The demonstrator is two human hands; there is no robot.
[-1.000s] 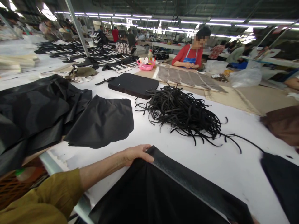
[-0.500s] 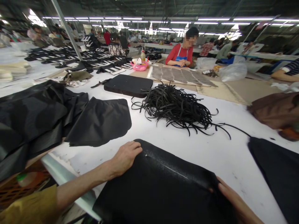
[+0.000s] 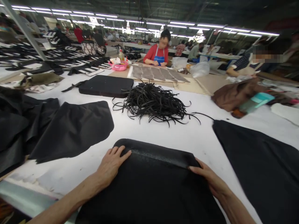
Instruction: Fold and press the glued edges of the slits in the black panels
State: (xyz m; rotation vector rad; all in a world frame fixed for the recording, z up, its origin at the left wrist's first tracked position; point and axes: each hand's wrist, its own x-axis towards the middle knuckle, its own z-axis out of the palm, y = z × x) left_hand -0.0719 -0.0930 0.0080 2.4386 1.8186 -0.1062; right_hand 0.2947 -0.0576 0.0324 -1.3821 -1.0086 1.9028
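In front of me lies a black sheet of leather-like material (image 3: 149, 189), its far edge folded over in a strip with a whitish, shiny smear along the fold. My left hand (image 3: 113, 161) bears on the far left corner, fingers bent over the edge and thumb along the fold. At the right corner my right hand (image 3: 210, 175) pinches the folded edge, thumb on top and the other fingers partly hidden behind it. Beyond the sheet sits a tangled heap of narrow black strips (image 3: 155, 104).
Black pieces (image 3: 77, 127) lie at left, another black piece (image 3: 261, 161) at right. Behind are a thick black pad (image 3: 106, 85), a pink basket (image 3: 118, 65), a brown cloth (image 3: 233, 93) and a teal-lidded bottle (image 3: 253, 104). A co-worker in red (image 3: 157, 54) works across the white table (image 3: 149, 132).
The view has swung right, bringing the bottle and a person in stripes into sight. My right hand now shows its thumb on top of the fold; the folded edge lies flatter.
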